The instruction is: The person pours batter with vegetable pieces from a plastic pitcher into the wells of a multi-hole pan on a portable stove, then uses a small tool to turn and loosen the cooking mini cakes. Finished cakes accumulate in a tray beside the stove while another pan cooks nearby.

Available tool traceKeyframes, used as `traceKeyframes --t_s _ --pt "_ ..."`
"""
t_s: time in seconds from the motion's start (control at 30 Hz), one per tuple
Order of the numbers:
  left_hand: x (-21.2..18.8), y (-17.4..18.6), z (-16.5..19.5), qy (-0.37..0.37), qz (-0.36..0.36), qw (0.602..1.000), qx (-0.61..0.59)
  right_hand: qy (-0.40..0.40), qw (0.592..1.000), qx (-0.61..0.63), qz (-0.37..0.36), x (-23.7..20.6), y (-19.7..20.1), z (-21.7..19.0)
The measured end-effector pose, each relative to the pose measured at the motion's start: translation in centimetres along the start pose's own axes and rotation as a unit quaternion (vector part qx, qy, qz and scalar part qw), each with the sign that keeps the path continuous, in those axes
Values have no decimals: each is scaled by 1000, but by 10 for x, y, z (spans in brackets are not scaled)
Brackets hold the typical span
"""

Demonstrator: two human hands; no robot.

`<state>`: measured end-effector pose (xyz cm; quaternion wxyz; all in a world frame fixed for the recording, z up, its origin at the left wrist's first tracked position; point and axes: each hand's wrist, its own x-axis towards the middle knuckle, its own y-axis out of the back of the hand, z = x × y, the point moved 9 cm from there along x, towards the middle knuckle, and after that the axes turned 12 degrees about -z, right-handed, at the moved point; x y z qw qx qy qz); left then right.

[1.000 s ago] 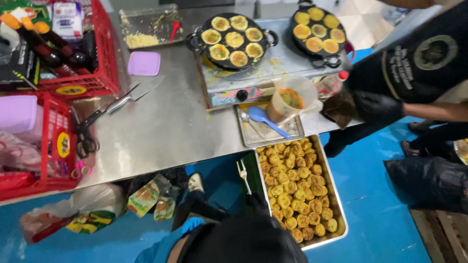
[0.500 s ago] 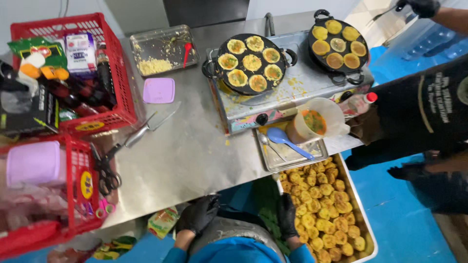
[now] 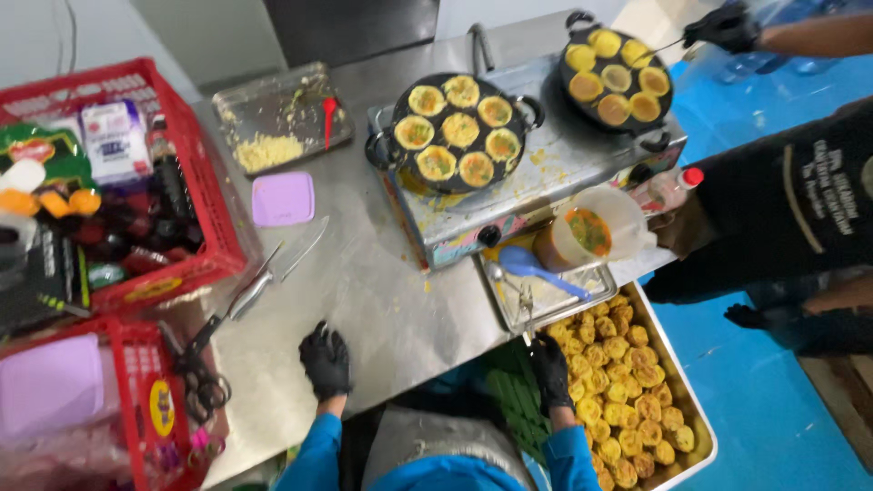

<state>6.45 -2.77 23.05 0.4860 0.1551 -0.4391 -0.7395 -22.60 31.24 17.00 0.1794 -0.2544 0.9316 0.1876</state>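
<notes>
My left hand (image 3: pixel 326 359), in a black glove with a blue sleeve, rests palm down on the steel table (image 3: pixel 382 282) near its front edge and holds nothing. Nearest to it are a knife (image 3: pixel 273 273) and scissors (image 3: pixel 195 364) to the left. My right hand (image 3: pixel 550 371), also gloved, is at the left rim of a steel tray (image 3: pixel 696 414) full of golden fried balls (image 3: pixel 627 382). Its fingers are curled around a thin metal fork (image 3: pixel 526 307) that points up towards a smaller tray (image 3: pixel 546 295).
Two black round moulded pans (image 3: pixel 459 127) (image 3: pixel 618 77) with batter cakes sit on a stove. Another person in a black apron (image 3: pixel 791 218) stands right, a gloved hand (image 3: pixel 727 27) poking the far pan. A batter jug (image 3: pixel 591 232), blue spoon (image 3: pixel 536 268), red crates (image 3: pixel 195 209) and purple lid (image 3: pixel 283 197) surround.
The view has shifted down and right. My left hand has come onto the table top, and my right hand has moved to the fried balls tray's left rim.
</notes>
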Motion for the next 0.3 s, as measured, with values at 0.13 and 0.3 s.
traceKeyframes --t_s 0.13,0.3 --pt "10 -4 -6 -2 15 999 -46 -41 990 127 -33 5 -5 4" --pt "14 -12 -10 28 17 996 -80 -83 970 228 -25 27 -49 4"
